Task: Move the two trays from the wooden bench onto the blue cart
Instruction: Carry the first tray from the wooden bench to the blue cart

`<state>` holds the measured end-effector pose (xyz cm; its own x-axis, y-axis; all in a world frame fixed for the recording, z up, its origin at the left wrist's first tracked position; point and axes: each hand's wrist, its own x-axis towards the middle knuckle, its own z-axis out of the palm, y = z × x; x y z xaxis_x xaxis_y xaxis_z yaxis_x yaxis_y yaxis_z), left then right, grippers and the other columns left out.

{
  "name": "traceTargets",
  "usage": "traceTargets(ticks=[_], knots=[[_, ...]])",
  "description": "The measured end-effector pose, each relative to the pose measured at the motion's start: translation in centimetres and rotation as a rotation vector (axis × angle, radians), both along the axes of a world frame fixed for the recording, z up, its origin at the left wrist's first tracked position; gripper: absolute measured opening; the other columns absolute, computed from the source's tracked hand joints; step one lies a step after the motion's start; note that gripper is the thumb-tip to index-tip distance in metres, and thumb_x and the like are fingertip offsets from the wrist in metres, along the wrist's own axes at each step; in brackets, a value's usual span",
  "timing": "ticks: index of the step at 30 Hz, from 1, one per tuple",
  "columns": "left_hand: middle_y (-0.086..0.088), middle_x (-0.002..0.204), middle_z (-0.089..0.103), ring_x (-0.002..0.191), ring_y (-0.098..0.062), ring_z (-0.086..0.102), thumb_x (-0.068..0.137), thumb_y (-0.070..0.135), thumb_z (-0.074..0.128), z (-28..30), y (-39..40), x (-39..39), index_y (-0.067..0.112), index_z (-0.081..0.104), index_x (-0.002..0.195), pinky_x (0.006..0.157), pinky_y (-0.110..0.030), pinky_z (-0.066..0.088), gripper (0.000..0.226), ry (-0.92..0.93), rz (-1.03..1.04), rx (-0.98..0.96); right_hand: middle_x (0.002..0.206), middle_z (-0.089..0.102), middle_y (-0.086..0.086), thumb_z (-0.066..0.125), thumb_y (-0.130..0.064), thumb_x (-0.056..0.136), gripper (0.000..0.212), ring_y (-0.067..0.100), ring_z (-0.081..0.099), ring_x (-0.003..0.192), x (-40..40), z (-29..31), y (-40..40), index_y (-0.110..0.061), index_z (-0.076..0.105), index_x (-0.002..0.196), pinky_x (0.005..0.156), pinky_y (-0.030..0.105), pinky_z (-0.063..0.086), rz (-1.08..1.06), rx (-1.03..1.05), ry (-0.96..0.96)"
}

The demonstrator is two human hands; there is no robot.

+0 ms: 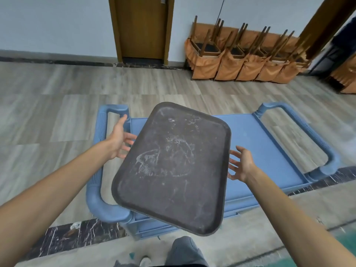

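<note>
A dark, scuffed rectangular tray (173,166) lies skewed over the left half of the blue cart (260,143), its near corner jutting past the cart's front edge. My left hand (118,139) is at the tray's left edge, fingers spread, fingertips at or just under the rim. My right hand (241,162) is beside the tray's right edge, fingers apart, with blue cart showing between them. Neither hand visibly grips the tray. I cannot tell whether the tray rests fully on the cart. Only one tray is in view, and the wooden bench is out of view.
The cart has thick blue handles on the left (100,170) and right (316,139). Upturned wooden chairs with orange covers (240,54) are stacked against the far wall beside a brown door (142,27). A dark marble strip (77,236) crosses the wood-look floor.
</note>
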<state>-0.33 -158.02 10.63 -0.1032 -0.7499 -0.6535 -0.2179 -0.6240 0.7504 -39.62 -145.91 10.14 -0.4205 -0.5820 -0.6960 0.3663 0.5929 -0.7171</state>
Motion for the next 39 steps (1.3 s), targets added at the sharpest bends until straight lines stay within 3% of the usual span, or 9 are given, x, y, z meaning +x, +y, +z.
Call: traceTargets(ticks=[9, 15, 23, 28, 39], knots=[[-0.015, 0.115, 0.065, 0.099, -0.029, 0.061, 0.077, 0.091, 0.010, -2.7, -2.4, 1.6, 0.007, 0.066, 0.122, 0.076, -0.041, 0.047, 0.110, -0.016, 0.186, 0.094, 0.112, 0.066, 0.008, 0.042, -0.047, 0.099, 0.039, 0.025, 0.060, 0.100, 0.7, -3.3, -9.8, -0.020, 0.067, 0.113, 0.074, 0.045, 0.048, 0.193, 0.077, -0.030], [-0.014, 0.117, 0.065, 0.106, -0.032, 0.061, 0.077, 0.092, 0.010, -5.4, -3.5, 1.3, 0.009, 0.067, 0.119, 0.076, -0.044, 0.047, 0.109, -0.047, 0.260, 0.174, 0.114, 0.067, 0.009, 0.040, -0.049, 0.101, 0.043, 0.027, 0.061, 0.102, -0.1, -6.2, -13.4, -0.021, 0.067, 0.119, 0.074, 0.046, 0.050, 0.263, 0.135, -0.064], [-0.016, 0.116, 0.067, 0.102, -0.033, 0.060, 0.078, 0.089, 0.014, -8.1, -4.3, 1.1, 0.007, 0.068, 0.116, 0.085, -0.046, 0.044, 0.105, -0.074, 0.368, 0.216, 0.118, 0.065, 0.012, 0.034, -0.053, 0.104, 0.048, 0.028, 0.060, 0.104, -1.3, -9.4, -15.1, -0.020, 0.065, 0.120, 0.074, 0.048, 0.050, 0.331, 0.195, -0.148], [-0.015, 0.108, 0.066, 0.094, -0.030, 0.058, 0.082, 0.087, 0.015, -8.3, -4.4, 1.3, 0.009, 0.068, 0.116, 0.079, -0.045, 0.044, 0.100, -0.096, 0.347, 0.208, 0.120, 0.065, 0.012, 0.034, -0.055, 0.105, 0.049, 0.030, 0.061, 0.110, -1.8, -10.5, -15.6, -0.020, 0.064, 0.121, 0.075, 0.050, 0.052, 0.367, 0.209, -0.166], [-0.011, 0.124, 0.060, 0.106, -0.028, 0.057, 0.089, 0.078, 0.024, -8.0, -3.9, 1.0, 0.019, 0.063, 0.124, 0.097, -0.049, 0.041, 0.079, -0.181, 0.218, 0.155, 0.116, 0.067, 0.015, 0.038, -0.041, 0.106, 0.037, 0.030, 0.063, 0.108, -2.5, -10.9, -17.2, -0.016, 0.064, 0.114, 0.074, 0.050, 0.055, 0.423, 0.251, -0.086]])
